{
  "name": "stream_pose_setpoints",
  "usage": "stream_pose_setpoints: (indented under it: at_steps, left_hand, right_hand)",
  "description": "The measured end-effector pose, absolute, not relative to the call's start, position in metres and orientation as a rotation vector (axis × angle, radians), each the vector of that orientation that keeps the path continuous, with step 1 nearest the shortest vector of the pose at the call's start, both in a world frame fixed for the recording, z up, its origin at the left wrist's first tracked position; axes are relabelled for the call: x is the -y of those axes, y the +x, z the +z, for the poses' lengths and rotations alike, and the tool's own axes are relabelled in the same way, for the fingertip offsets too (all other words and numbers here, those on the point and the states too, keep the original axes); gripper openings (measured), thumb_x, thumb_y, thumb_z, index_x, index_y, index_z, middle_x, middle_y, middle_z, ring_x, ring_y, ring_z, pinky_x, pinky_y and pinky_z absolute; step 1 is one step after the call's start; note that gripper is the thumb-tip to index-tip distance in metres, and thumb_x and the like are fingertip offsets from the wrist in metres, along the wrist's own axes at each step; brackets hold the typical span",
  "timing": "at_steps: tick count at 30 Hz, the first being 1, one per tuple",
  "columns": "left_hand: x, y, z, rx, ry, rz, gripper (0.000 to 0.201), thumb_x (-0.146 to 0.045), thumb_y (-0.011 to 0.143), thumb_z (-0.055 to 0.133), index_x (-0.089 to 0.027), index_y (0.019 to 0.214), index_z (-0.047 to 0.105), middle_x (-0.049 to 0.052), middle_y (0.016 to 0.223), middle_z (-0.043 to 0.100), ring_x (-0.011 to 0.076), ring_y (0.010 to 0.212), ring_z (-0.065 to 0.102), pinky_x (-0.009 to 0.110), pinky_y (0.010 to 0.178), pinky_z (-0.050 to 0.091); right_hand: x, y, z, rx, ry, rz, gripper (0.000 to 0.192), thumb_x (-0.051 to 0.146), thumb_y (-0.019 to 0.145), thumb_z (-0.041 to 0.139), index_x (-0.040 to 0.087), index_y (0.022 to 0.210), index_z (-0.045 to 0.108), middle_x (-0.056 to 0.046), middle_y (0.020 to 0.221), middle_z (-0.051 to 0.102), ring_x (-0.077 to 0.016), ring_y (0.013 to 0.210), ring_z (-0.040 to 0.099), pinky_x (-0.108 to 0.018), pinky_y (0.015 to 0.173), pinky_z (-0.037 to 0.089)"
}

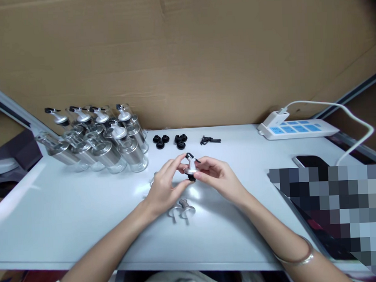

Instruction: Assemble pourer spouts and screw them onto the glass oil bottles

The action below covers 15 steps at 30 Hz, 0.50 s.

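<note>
I pinch the pourer spout [191, 165] between left hand [164, 187] and right hand [217, 175]; keeping it square should seat its black stopper.

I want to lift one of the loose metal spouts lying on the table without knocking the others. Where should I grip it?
Probably by the narrow stem of the loose spout, pinched from above: it lies on its side, apart from the hands, left hand and right hand, which hold another spout.

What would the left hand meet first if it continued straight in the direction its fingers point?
The left hand points up and right, already touching the pourer spout. Straight beyond it are the right hand's fingers, though depth is unclear.
</note>
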State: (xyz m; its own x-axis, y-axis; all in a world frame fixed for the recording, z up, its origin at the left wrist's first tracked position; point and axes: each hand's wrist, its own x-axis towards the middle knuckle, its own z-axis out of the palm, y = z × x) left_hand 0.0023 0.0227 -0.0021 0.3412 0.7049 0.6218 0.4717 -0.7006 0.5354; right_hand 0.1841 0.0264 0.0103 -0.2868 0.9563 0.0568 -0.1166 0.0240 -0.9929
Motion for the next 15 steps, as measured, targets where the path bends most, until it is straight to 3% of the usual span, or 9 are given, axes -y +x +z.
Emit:
stream_pose_setpoints:
  at_steps: [4, 8, 11, 13, 15]
  left_hand:
    - [-0.024, 0.002, 0.000, -1.065, 2.594, 1.258, 0.058, -0.022, 0.089, 0.055, -0.021, 0.142, 0.031, 0.008, 0.098, 0.065, 0.0213, 0.087, 0.060, 0.035, 0.077, 0.049]
    - [-0.030, -0.008, 0.012, -0.875, 2.808, 1.228, 0.068, -0.035, 0.085, 0.055, -0.017, 0.143, 0.026, 0.013, 0.108, 0.062, 0.0257, 0.096, 0.057, 0.039, 0.082, 0.046]
    - [-0.040, -0.026, 0.025, -0.860, 2.735, 1.788, 0.056, -0.040, 0.082, 0.053, -0.023, 0.134, 0.041, 0.008, 0.104, 0.059, 0.0244, 0.097, 0.054, 0.039, 0.085, 0.043]
    - [-0.049, -0.044, 0.034, -1.024, 2.430, 2.325, 0.042, -0.040, 0.083, 0.054, -0.026, 0.122, 0.050, 0.005, 0.102, 0.054, 0.0227, 0.096, 0.052, 0.039, 0.086, 0.042]
    - [-0.059, -0.064, 0.041, -1.197, 2.091, 2.642, 0.037, -0.039, 0.084, 0.054, -0.025, 0.118, 0.051, 0.005, 0.108, 0.049, 0.0224, 0.101, 0.050, 0.038, 0.084, 0.042]
  right_hand:
    - [-0.026, 0.180, 0.008, 1.388, -0.956, 1.361, 0.028, 0.040, 0.067, 0.078, 0.020, 0.082, 0.064, -0.002, 0.080, 0.067, -0.0163, 0.075, 0.064, -0.031, 0.073, 0.053]
    - [-0.025, 0.180, 0.011, 1.360, -0.975, 1.251, 0.029, 0.042, 0.067, 0.078, 0.021, 0.081, 0.064, -0.001, 0.076, 0.065, -0.0157, 0.071, 0.062, -0.031, 0.069, 0.053]
    - [-0.025, 0.182, 0.015, 1.313, -1.033, 1.138, 0.031, 0.046, 0.068, 0.076, 0.021, 0.077, 0.062, -0.002, 0.075, 0.065, -0.0163, 0.069, 0.061, -0.032, 0.066, 0.053]
    - [-0.027, 0.184, 0.017, 1.274, -1.063, 1.071, 0.031, 0.047, 0.068, 0.076, 0.021, 0.077, 0.061, -0.002, 0.075, 0.065, -0.0164, 0.069, 0.061, -0.032, 0.066, 0.052]
    - [-0.028, 0.184, 0.018, 1.238, -1.063, 1.027, 0.031, 0.047, 0.068, 0.076, 0.021, 0.078, 0.061, -0.002, 0.076, 0.064, -0.0166, 0.070, 0.061, -0.033, 0.067, 0.052]
